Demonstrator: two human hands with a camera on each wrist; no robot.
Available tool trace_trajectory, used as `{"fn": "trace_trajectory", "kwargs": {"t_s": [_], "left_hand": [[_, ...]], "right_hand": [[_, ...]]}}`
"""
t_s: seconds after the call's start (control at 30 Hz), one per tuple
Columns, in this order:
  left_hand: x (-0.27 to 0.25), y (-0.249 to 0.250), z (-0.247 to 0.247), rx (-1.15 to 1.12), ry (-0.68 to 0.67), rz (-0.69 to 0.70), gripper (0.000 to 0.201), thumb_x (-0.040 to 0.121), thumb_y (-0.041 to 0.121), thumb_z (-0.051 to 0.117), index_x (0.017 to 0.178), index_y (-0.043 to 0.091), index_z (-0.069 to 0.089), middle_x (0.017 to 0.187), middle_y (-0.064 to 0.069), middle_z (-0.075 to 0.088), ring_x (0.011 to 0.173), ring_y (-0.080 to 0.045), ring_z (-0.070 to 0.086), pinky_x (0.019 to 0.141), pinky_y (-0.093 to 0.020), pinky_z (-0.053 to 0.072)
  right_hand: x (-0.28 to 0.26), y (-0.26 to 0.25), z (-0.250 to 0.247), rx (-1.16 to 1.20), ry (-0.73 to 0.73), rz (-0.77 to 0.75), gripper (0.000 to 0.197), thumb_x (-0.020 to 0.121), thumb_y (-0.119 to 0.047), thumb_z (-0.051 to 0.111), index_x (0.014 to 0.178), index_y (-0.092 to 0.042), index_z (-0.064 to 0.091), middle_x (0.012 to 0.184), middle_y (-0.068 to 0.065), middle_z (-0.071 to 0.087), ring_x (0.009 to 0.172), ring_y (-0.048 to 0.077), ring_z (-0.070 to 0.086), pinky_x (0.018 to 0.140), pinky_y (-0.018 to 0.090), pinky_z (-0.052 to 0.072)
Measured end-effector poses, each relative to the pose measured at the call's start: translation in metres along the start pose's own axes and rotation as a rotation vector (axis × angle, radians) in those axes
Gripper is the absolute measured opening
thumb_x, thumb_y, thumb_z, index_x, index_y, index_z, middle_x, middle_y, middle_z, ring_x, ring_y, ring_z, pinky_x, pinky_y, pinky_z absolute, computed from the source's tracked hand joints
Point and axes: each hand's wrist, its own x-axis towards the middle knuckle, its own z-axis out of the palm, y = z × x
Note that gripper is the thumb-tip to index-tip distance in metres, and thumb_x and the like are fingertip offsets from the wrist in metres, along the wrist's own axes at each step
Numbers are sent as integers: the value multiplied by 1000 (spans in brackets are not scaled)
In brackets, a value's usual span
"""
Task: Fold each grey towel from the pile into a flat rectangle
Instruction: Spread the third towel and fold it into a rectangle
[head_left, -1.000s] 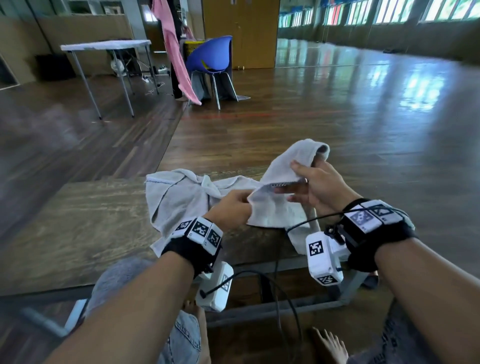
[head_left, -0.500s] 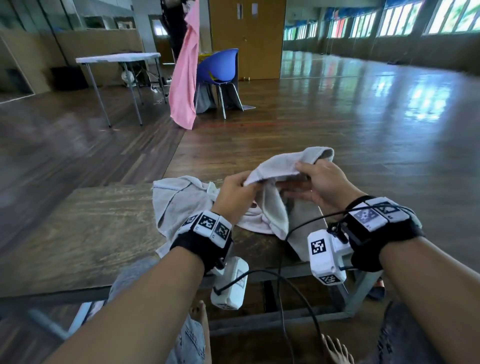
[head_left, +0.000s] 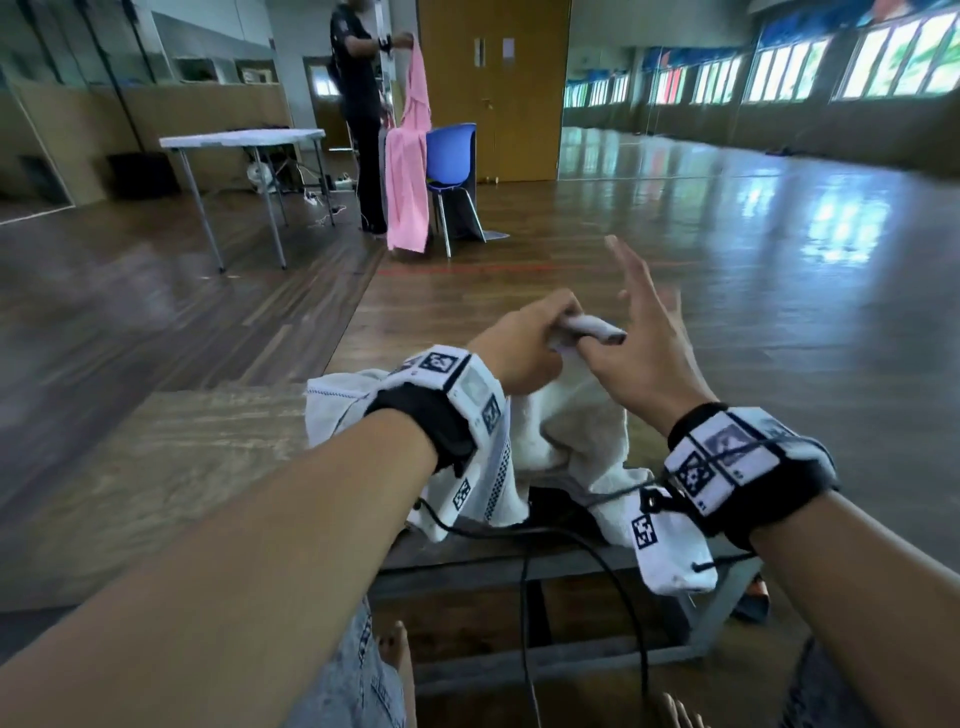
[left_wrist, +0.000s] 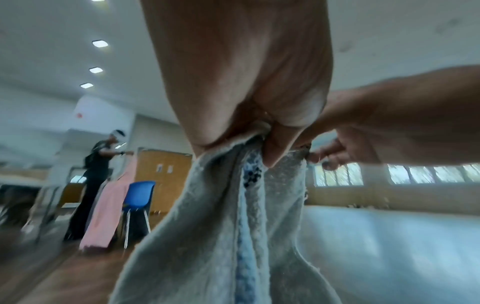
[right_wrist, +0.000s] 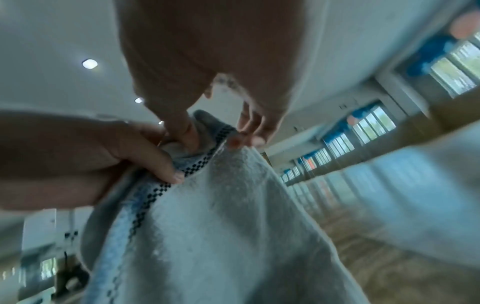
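A grey towel with a checkered band hangs from my two hands down onto the wooden table. My left hand grips its bunched top edge in a fist, as the left wrist view shows. Right beside it, my right hand pinches the towel's corner between thumb and fingertips, its other fingers spread upward. In the right wrist view the thumb lies on the corner and the towel drapes below. More grey cloth lies on the table at the left.
The table's front edge is close to my knees and bare feet. Black cables run from the wrist cameras below it. Far back, a person holds a pink cloth by a blue chair and a white folding table.
Both hands have lifted the towel higher off the table and drawn together at its top edge. My right hand's fingers have spread open upward. The head view has tilted up.
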Motion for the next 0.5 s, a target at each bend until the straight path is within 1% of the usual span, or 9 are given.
{"fn": "trace_trajectory", "kwargs": {"t_s": [0.03, 0.1, 0.13, 0.17, 0.27, 0.33, 0.4, 0.43, 0.5], "left_hand": [[-1, 2, 2, 60, -17, 12, 32, 84, 0, 48, 110, 17, 48, 102, -10, 63, 90, -28, 60, 75, -36, 50], [0, 1, 7, 61, -13, 27, 24, 87, 6, 51, 108, 17, 48, 100, -8, 64, 88, -29, 60, 72, -34, 47], [0, 0, 8, 42, -10, 27, 20, 88, 9, 54, 106, 17, 48, 96, -7, 65, 85, -28, 60, 70, -32, 46], [-1, -2, 9, 32, -5, 20, 17, 89, 12, 57, 103, 18, 49, 92, -5, 65, 82, -26, 60, 66, -30, 44], [-4, -12, 9, 65, 70, -22, 15, 85, 18, 63, 97, 21, 56, 78, 5, 62, 73, -19, 58, 61, -23, 37], [-10, -21, 6, 54, 142, -68, 15, 80, 17, 59, 94, 19, 63, 77, 4, 63, 73, -18, 58, 63, -21, 37], [-14, -31, 0, 81, 172, -119, 20, 81, 10, 52, 92, 17, 68, 82, 0, 68, 79, -20, 60, 67, -22, 39], [-16, -35, -3, 94, 176, -151, 22, 84, 8, 51, 92, 16, 70, 85, -3, 69, 81, -20, 61, 68, -23, 39], [-18, -41, -6, 89, 203, -183, 19, 92, 10, 53, 92, 15, 72, 84, -2, 68, 79, -17, 59, 67, -22, 38]], "right_hand": [[-1, 1, -3, -79, 42, -30, 71, 81, -28, 69, 139, -56, 39, 113, -3, 50, 86, 8, 58, 69, 25, 47], [-3, 4, -7, -156, 47, -36, 30, 84, -32, 65, 112, -41, 67, 96, -7, 66, 89, 19, 64, 73, 34, 53], [-5, 8, -9, -172, 37, -22, 15, 85, -32, 65, 99, -34, 71, 86, -8, 70, 89, 23, 64, 74, 38, 54], [-7, 12, -12, -183, 38, -9, 9, 86, -31, 65, 92, -30, 73, 80, -8, 70, 86, 23, 64, 73, 39, 55], [-12, 24, -22, -165, 104, 11, 9, 90, -27, 64, 88, -27, 73, 74, -10, 68, 77, 19, 62, 65, 33, 51], [-12, 33, -31, -134, 164, 52, 13, 93, -26, 60, 86, -24, 70, 71, -11, 66, 72, 16, 60, 59, 28, 44], [-12, 42, -42, -116, 216, 124, 20, 97, -27, 54, 81, -20, 63, 68, -8, 61, 67, 17, 57, 54, 26, 37], [-12, 46, -48, -98, 218, 159, 22, 99, -29, 51, 82, -18, 60, 71, -4, 60, 69, 20, 57, 55, 27, 38], [-14, 50, -56, -42, 169, 221, 24, 102, -34, 47, 93, -16, 60, 86, 3, 63, 81, 27, 59, 62, 33, 40]]}}
